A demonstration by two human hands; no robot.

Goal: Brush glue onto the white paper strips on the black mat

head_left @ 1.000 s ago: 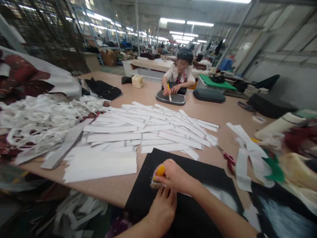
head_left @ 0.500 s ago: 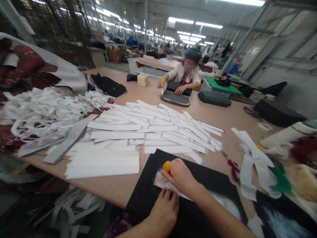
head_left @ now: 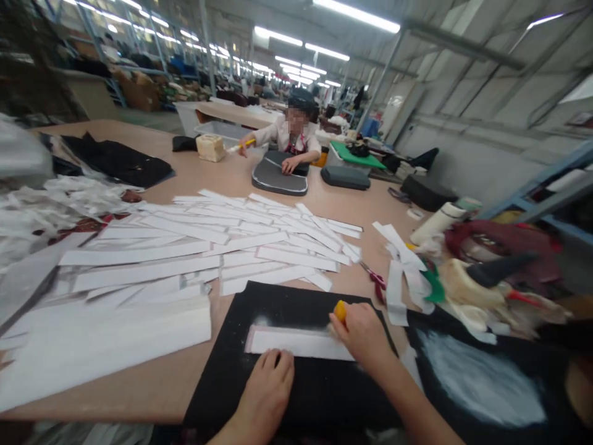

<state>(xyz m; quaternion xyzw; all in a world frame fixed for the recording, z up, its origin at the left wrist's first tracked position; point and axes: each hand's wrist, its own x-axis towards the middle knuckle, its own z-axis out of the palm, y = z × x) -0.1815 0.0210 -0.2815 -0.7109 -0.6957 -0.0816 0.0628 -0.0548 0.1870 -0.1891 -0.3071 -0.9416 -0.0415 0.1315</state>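
Slid rightward, the right hand [head_left: 364, 335] curls closed around a yellow-handled brush [head_left: 340, 311]

White strip [head_left: 296, 343] on black sheet [head_left: 222, 377], orange-yellow brush handle [head_left: 340, 311]

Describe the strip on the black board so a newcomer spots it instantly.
On the tan table, find the black board below the fanned white strips. One white strip lies flat there, the only one on that board, its right end under the right hand holding a yellow-handled tool.

head-worn view, forward and down, over left hand [head_left: 266, 395], right hand [head_left: 364, 334]
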